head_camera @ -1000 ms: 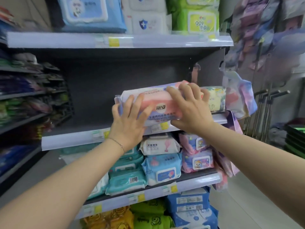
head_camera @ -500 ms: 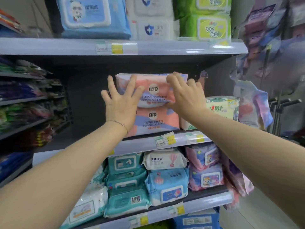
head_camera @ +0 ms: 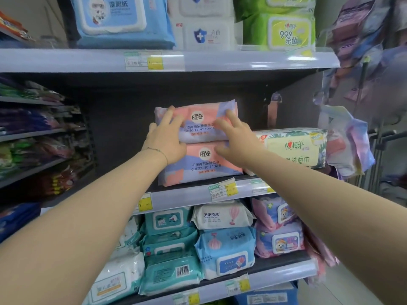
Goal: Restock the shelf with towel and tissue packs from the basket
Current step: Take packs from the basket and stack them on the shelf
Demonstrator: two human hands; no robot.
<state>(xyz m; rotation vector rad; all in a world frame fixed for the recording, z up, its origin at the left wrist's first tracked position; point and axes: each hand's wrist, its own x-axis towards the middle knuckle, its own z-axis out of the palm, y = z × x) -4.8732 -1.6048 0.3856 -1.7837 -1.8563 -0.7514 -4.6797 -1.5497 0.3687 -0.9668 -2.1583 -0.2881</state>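
Two pink-and-lilac cotton soft towel packs stand stacked on the middle shelf (head_camera: 187,195). The upper pack (head_camera: 199,119) lies on the lower pack (head_camera: 203,165). My left hand (head_camera: 166,139) presses flat against the left end of the stack, fingers spread over the upper pack. My right hand (head_camera: 234,137) touches the right side of the stack with loosely bent fingers, thumb near the lower pack. Neither hand grips a pack. The basket is out of view.
A cream tissue pack (head_camera: 295,147) sits right of the stack. The middle shelf's left part is bare dark board. Wet-wipe packs fill the shelf above (head_camera: 123,20) and the shelf below (head_camera: 224,247). Hanging bags (head_camera: 350,137) crowd the right end.
The upper pack went from being carried to the shelf to lying on the lower pack. Both hands slid down it and now rest lower against the stack.
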